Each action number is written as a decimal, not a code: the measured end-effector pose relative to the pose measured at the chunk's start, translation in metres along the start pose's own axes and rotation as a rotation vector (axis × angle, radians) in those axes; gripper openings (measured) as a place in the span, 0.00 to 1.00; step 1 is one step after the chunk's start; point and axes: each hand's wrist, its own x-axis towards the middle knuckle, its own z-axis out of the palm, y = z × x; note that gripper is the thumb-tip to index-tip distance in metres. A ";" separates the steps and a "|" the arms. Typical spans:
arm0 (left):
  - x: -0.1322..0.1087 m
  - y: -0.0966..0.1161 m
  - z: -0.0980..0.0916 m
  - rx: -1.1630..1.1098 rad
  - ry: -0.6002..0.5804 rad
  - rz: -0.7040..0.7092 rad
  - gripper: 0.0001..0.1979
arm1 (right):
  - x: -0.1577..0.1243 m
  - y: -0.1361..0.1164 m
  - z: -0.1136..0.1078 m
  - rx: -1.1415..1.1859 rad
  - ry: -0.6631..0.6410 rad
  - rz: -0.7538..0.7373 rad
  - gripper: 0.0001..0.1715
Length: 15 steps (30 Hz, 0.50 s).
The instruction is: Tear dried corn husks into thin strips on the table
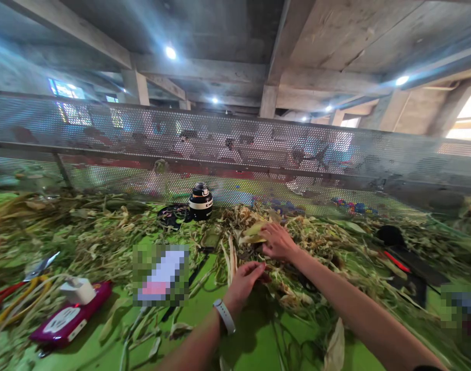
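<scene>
My right hand (279,242) reaches out over a heap of dry leaves, its fingers closed on a pale yellow-green corn husk (254,233). Nearer to me is my left hand (244,282), a light band (224,316) around its wrist. The thumb and fingers of that hand are curled together beside the husks, and what lies between them is hidden. Long dried husk strips (231,260) lie just left of the two hands. More crumpled husks (293,293) spread below my right forearm.
A black bottle (200,202) stands at the back before a perforated metal screen (243,154). On the green table (197,330) lie a blurred-out phone (162,273), a magenta power bank (71,314) with a white plug, scissors (38,268), cables and a dark object with a red strip (398,262).
</scene>
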 end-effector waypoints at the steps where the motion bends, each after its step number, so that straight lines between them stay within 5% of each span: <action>1: 0.000 0.000 0.000 0.009 -0.008 0.003 0.17 | -0.003 0.001 0.002 -0.014 0.008 -0.012 0.15; 4: -0.001 0.000 0.001 0.030 -0.023 0.008 0.18 | -0.003 0.008 0.005 0.073 0.104 0.146 0.07; 10: 0.000 -0.001 0.002 0.026 -0.015 0.039 0.20 | 0.044 0.025 -0.026 0.198 0.305 0.387 0.24; 15: -0.004 0.012 0.002 0.014 0.197 0.315 0.18 | 0.051 0.004 -0.054 0.338 0.346 0.397 0.25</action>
